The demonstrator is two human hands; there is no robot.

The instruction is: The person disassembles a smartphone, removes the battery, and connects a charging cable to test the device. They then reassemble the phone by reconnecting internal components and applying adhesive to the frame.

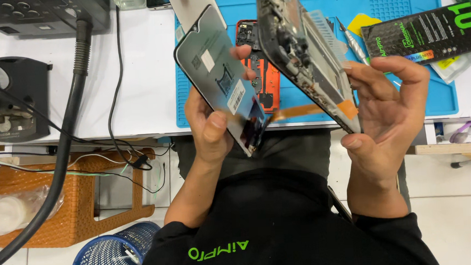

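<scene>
A black oblong package [428, 33] with green and white print lies at the right end of the blue mat [401, 11] on the white surface [135, 73], overlapping a small clear bag [455, 66] with a yellow label. The left hand [209, 129] is closed on the screen panel [219, 77], which carries white stickers on its back, thumb on its lower edge. The right hand [387, 108], fingers half curled, grips the open phone body [306, 53]; an orange ribbon cable [296, 112] joins both parts above the lap.
</scene>
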